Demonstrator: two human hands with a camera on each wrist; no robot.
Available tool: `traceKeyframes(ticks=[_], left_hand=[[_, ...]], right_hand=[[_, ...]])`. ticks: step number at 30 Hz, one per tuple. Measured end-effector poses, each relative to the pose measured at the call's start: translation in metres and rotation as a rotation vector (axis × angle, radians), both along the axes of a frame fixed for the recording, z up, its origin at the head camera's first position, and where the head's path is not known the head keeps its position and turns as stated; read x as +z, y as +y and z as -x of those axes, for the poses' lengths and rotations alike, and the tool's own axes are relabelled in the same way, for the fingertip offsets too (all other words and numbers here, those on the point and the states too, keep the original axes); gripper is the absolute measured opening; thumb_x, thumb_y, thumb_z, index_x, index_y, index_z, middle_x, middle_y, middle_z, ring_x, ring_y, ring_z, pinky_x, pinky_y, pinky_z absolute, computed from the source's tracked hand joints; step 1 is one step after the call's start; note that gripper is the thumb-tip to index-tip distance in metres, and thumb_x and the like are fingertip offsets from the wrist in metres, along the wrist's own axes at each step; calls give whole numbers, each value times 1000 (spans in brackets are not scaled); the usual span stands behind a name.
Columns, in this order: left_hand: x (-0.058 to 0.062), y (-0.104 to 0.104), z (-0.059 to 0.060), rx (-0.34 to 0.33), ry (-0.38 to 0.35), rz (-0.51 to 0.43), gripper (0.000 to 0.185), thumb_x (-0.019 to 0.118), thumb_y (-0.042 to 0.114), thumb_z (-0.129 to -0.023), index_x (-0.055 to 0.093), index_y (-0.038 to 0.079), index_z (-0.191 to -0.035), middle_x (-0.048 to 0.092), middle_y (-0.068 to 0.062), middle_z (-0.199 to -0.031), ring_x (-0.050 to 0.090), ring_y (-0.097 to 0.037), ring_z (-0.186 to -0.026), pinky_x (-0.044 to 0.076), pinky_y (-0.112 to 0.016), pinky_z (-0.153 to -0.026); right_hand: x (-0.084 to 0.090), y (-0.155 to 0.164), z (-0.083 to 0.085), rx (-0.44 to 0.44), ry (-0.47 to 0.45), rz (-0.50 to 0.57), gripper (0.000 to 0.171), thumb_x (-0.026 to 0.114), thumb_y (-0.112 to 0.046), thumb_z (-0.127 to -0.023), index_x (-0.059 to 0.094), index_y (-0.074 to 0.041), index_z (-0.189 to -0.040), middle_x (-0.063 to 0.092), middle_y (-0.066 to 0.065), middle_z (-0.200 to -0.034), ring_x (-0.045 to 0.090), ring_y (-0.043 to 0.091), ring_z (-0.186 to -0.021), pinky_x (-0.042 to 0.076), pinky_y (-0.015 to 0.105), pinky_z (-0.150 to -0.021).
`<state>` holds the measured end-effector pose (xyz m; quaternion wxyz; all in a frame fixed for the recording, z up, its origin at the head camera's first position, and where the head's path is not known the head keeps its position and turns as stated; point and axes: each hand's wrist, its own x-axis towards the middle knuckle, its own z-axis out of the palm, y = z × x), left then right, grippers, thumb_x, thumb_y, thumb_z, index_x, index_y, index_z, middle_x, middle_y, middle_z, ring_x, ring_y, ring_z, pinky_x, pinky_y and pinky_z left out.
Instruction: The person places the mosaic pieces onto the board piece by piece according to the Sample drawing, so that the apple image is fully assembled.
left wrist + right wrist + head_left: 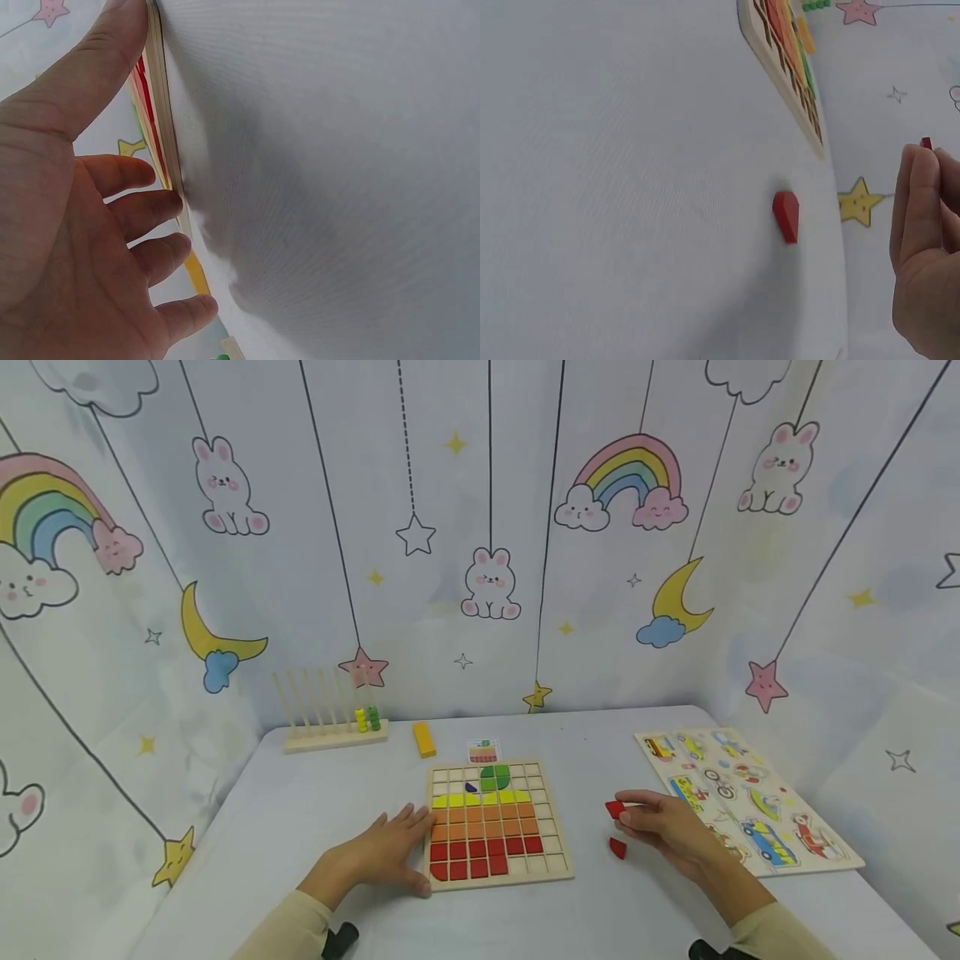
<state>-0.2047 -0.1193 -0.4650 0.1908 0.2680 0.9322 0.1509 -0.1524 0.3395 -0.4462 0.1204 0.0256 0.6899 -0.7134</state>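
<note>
Fingers (150,214) spread against board (159,112); right hand (667,828) apparently pinching red piece (614,809), wrist view near-hidden.

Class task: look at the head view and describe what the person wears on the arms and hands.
Both hands, left hand and right hand, are bare: no gloves or rings show. Each forearm wears a pale beige long sleeve. A dark device part sits below each wrist.

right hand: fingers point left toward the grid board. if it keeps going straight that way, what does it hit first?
Probably the right edge of the wooden grid board. The right hand, pinching a red piece, has only bare table ahead of it; the loose red piece lies just below that line.
</note>
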Motion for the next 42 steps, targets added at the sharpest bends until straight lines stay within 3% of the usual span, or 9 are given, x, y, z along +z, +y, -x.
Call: traceKeyframes(ticks=[3,7,10,15,22,27,36,42], left_hand=[[-1,0,0,0,1,1,112,86,59,-71,36,10,-159,35,-10,-165,22,-36,-155,17,-66,-121],[-3,0,2,1,0,7,113,85,61,-71,36,11,-159,35,-9,-165,22,-35,-155,18,-66,-121],[-4,0,3,2,3,12,113,85,62,-71,35,12,-159,34,-9,-165,22,-35,-155,18,-66,-121],[-2,-1,4,7,6,10,112,85,61,-71,36,13,-159,34,-8,-165,22,-35,-155,17,-66,-121],[-1,-2,3,0,8,-5,112,86,60,-72,36,12,-159,34,-9,-165,21,-36,-155,17,-67,-121],[0,-2,2,-4,5,-16,112,86,59,-72,36,11,-159,34,-10,-165,21,-37,-155,17,-67,-121],[1,-2,1,0,10,-3,112,86,59,-72,36,11,-159,35,-10,-165,21,-37,-155,17,-68,-120],[1,-1,1,0,12,5,113,85,61,-71,35,11,-159,34,-9,-165,21,-36,-155,18,-67,-121]], right_hand=[[0,-17,5,-31,-9,7,45,69,-13,-98,56,1,-139,73,4,-104,74,18,-94,60,30,-89],[-2,-43,14,-67,-26,-85,58,75,-19,-94,52,3,-142,75,8,-102,72,19,-88,60,25,-77],[-5,-63,20,-65,-29,-145,57,78,-19,-91,55,4,-138,75,11,-100,71,19,-82,59,25,-70],[-13,-97,22,18,-16,-239,46,79,-18,-89,63,1,-128,75,8,-93,67,17,-75,55,26,-65],[-26,-133,11,176,12,-394,32,83,-11,-84,71,-6,-114,67,7,-82,60,17,-63,54,26,-56],[-33,-144,7,211,70,-506,26,85,-11,-82,73,-9,-105,62,5,-77,59,15,-59,55,28,-56],[-32,-148,4,226,121,-558,25,84,-9,-81,72,-10,-103,60,1,-71,56,14,-56,48,25,-51],[-30,-149,3,226,112,-572,25,84,-7,-80,73,-11,-102,59,2,-74,56,14,-58,49,26,-52]])
